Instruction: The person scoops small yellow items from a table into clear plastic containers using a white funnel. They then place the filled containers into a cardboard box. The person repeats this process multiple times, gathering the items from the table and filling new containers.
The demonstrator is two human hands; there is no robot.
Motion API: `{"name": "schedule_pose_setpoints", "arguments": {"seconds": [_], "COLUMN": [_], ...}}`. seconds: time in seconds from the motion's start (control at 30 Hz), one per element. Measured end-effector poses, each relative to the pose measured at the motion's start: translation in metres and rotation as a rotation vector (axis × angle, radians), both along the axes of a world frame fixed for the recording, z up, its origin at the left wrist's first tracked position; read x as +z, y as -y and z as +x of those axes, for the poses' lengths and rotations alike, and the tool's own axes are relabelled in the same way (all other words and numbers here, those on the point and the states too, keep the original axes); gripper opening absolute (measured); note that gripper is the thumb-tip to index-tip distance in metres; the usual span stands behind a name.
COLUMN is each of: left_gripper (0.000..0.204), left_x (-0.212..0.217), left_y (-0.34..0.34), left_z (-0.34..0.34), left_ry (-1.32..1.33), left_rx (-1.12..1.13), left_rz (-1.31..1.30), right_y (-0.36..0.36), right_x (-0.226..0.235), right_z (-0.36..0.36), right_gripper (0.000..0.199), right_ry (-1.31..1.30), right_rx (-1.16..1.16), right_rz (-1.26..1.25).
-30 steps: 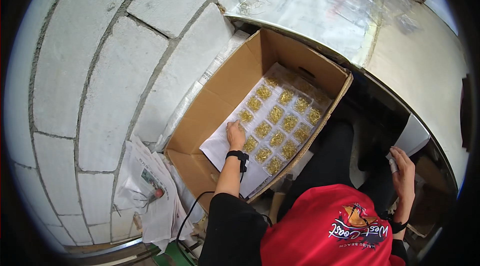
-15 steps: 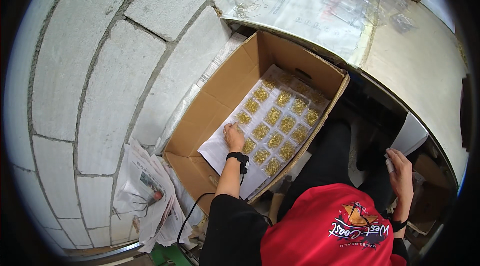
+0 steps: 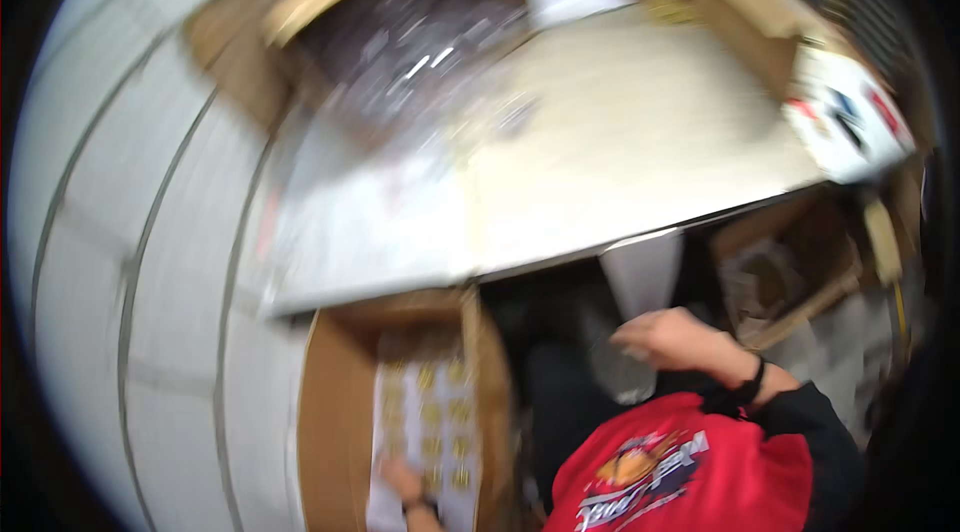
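Observation:
The picture is smeared by motion. My left hand point(image 3: 402, 480) rests low in an open cardboard box point(image 3: 330, 422), on a white sheet point(image 3: 425, 432) that carries rows of small gold pieces. A dark band sits on that wrist. My right hand point(image 3: 665, 337) hovers in front of my red shirt, fingers curled, just below a white sheet point(image 3: 640, 272) hanging under the table edge. Something pale and clear point(image 3: 622, 377) lies right under that hand. Blur hides whether either hand grips anything.
A pale tabletop point(image 3: 620, 152) spans the middle, with a box of clear bags point(image 3: 400, 42) at its far left and cartons point(image 3: 760, 22) at the far right. Another open carton point(image 3: 790, 282) stands under the table at right. White floor tiles point(image 3: 150, 312) fill the left.
The view has swung up and right, so the table now fills the middle and the box sits at the bottom. My left hand stays on the sheet; my right hand has lifted toward the hanging white sheet.

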State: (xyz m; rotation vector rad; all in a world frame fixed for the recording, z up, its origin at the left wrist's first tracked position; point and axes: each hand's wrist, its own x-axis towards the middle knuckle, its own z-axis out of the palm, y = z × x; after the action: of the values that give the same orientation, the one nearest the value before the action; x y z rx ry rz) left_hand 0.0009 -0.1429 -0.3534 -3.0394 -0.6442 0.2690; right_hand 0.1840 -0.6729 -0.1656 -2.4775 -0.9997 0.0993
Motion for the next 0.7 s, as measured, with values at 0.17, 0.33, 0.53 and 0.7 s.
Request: {"name": "schedule_pose_setpoints", "arguments": {"seconds": [0.17,0.33,0.53,0.7], "left_gripper": [0.024,0.020,0.021,0.027], "left_x": [0.143,0.117,0.233,0.273], "left_y": [0.066,-0.007,0.119,0.236], "left_z": [0.037,0.096,0.229,0.355], "left_ry": [0.059,0.652,0.610,0.318], "left_rx": [0.264,-0.113,-0.597,-0.884], "left_rz": [0.035,-0.078,-0.115,-0.333], "right_y": [0.031,0.119,0.127,0.091], "right_x": [0.019,0.046,0.065,0.045], "right_z": [0.039,0.101,0.242,0.261], "right_gripper": [0.029,0.027,0.018,0.014], "right_ry": [0.177,0.190,0.344,0.435], "right_rx": [-0.086,-0.341,-0.184,0.036], "right_rz": [0.061,-0.145,-0.446,-0.390]}}
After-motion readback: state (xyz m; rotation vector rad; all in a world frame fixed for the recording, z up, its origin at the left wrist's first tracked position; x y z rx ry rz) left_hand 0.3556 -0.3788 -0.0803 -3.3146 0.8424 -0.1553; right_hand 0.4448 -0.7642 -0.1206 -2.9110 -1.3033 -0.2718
